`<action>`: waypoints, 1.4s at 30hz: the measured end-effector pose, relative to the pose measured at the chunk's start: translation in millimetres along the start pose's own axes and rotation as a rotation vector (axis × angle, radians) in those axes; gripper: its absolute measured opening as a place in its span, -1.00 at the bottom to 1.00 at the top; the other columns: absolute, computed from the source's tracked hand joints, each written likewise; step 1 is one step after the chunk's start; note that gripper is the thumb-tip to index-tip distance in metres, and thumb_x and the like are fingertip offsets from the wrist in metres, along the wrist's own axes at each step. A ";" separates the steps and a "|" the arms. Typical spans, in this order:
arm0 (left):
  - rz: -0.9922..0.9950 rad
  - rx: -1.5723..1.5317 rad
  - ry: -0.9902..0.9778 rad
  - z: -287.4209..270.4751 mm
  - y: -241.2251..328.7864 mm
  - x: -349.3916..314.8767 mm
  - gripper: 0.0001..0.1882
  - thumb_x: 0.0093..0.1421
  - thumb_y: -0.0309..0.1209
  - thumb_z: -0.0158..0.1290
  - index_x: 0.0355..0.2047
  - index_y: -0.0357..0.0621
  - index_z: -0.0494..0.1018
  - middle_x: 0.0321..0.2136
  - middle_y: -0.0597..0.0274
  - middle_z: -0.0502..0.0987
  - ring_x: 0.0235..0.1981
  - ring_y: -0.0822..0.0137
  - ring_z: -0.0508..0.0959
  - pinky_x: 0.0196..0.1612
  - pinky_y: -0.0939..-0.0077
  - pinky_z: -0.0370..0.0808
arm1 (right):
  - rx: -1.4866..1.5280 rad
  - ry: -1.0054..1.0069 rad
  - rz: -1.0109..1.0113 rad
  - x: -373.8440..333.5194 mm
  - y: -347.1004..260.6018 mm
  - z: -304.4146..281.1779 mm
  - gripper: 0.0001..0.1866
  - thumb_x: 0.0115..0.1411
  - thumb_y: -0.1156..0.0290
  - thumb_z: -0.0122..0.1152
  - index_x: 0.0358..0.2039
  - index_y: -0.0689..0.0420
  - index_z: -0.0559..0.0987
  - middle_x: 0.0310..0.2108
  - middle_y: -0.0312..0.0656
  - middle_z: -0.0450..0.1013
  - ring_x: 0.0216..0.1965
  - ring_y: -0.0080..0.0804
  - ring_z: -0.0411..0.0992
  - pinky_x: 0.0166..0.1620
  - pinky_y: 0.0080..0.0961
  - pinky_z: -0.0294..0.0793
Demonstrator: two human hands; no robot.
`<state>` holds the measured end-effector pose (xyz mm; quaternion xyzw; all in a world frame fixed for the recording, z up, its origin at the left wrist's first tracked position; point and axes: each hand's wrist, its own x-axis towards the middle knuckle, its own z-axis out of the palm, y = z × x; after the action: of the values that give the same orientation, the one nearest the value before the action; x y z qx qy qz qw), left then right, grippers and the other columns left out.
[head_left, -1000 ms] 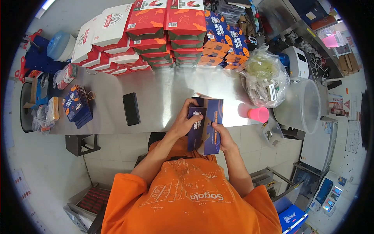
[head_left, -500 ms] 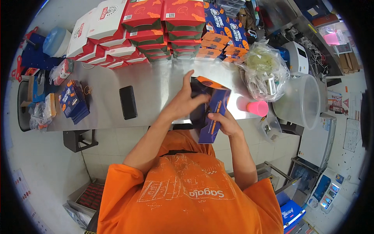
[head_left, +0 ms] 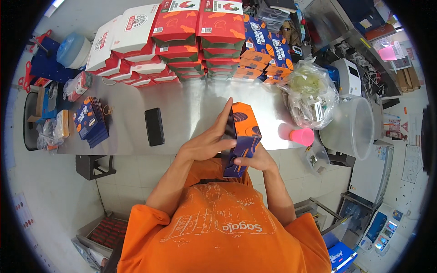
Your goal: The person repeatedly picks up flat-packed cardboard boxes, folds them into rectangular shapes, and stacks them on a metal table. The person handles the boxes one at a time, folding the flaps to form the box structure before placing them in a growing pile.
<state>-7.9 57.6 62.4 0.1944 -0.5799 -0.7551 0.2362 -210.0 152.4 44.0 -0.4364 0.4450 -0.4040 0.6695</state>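
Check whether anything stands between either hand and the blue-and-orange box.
Nothing visible does: the left hand and right hand both touch the blue-and-orange box. The black phone, to the left, and pink cup, to the right, are clear of both hands.

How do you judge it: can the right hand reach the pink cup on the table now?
Probably yes: the pink cup is to the right of the right hand, with nothing visible between them. But that hand would first need to leave the blue and orange box.
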 end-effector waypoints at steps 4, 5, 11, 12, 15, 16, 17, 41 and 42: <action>-0.093 -0.065 -0.017 -11.2 21.3 -12.7 0.10 0.09 -0.24 0.27 0.43 -0.07 -0.25 0.39 -0.14 -0.03 0.38 0.06 0.09 0.38 0.23 0.10 | -0.579 0.105 -0.113 -3.9 -36.2 18.6 0.28 -0.18 0.23 0.58 0.43 0.11 -0.09 0.24 0.09 0.11 0.25 0.05 0.17 0.25 -0.07 0.20; -0.164 0.093 -0.022 -11.1 30.5 -16.0 0.08 0.05 -0.29 0.32 0.41 -0.06 -0.18 0.38 -0.11 0.01 0.36 0.11 0.13 0.36 0.24 0.15 | -0.825 0.158 -0.139 -5.3 -53.2 31.9 0.31 -0.22 0.21 0.59 0.44 0.10 -0.09 0.23 0.13 0.12 0.23 0.10 0.18 0.26 -0.04 0.18; -0.092 -0.185 0.173 -17.9 2.1 -50.1 -0.41 -0.09 -0.53 0.37 -0.11 -0.10 0.27 0.15 -0.19 0.39 0.14 0.19 0.46 0.14 0.30 0.49 | -1.228 0.177 -0.161 -22.6 -70.6 68.7 0.13 -0.31 -0.11 0.58 0.32 -0.10 0.29 0.15 0.07 0.21 0.22 0.05 0.18 0.27 0.17 0.03; -0.035 -0.221 0.162 -18.1 0.2 -62.9 -0.42 -0.08 -0.52 0.37 -0.11 -0.10 0.27 0.15 -0.22 0.38 0.14 0.15 0.46 0.15 0.28 0.49 | -1.215 0.232 -0.161 -28.5 -77.3 58.3 0.08 -0.30 -0.12 0.58 0.27 -0.08 0.36 0.14 0.07 0.22 0.22 0.06 0.17 0.28 0.16 0.02; 0.088 -0.296 0.200 -12.6 3.4 -85.2 -0.48 -0.06 -0.49 0.38 -0.15 -0.12 0.33 0.13 -0.22 0.40 0.13 0.11 0.48 0.16 0.26 0.49 | -0.742 0.267 -0.093 -46.0 -69.7 32.8 -0.34 -0.13 0.16 0.59 0.01 0.06 0.61 0.01 -0.02 0.37 0.11 -0.11 0.34 0.18 -0.13 0.27; 0.088 -0.324 0.213 -8.5 7.4 -87.6 -0.52 -0.05 -0.50 0.39 -0.16 -0.14 0.37 0.11 -0.15 0.43 0.10 0.17 0.50 0.14 0.32 0.51 | -0.460 0.228 -0.059 -49.3 -54.5 26.2 -0.42 -0.10 0.25 0.58 -0.02 0.09 0.62 -0.03 -0.05 0.41 0.07 -0.18 0.38 0.13 -0.22 0.33; 0.092 -0.351 0.230 -5.2 11.0 -88.2 -0.55 -0.04 -0.51 0.39 -0.17 -0.16 0.42 0.09 -0.09 0.47 0.07 0.23 0.52 0.11 0.37 0.52 | -0.181 0.185 -0.030 -49.0 -44.4 22.0 -0.48 -0.06 0.34 0.58 -0.05 0.11 0.64 -0.07 -0.08 0.44 0.03 -0.24 0.42 0.08 -0.32 0.40; -0.264 0.822 -0.260 -2.5 80.9 -50.0 -0.60 0.10 -0.19 0.29 -0.02 0.13 0.63 -0.25 0.12 0.59 -0.29 0.08 0.59 -0.23 0.30 0.51 | -0.234 0.060 -0.154 -38.0 -44.3 27.7 -0.74 0.02 0.48 0.48 -0.23 0.20 0.71 -0.25 -0.13 0.50 -0.20 -0.37 0.50 -0.13 -0.47 0.51; -0.240 0.768 -0.226 -4.8 79.2 -51.1 -0.59 0.08 -0.23 0.31 -0.03 0.10 0.63 -0.24 0.12 0.59 -0.25 0.11 0.59 -0.20 0.31 0.51 | -0.205 0.096 -0.162 -38.6 -45.1 29.0 -0.76 0.03 0.49 0.48 -0.25 0.21 0.71 -0.25 -0.13 0.50 -0.19 -0.37 0.50 -0.14 -0.46 0.51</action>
<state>46.8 66.5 138.9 0.2503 -0.8149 -0.5228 -0.0082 -200.1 181.7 102.4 -0.5172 0.4788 -0.4295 0.5646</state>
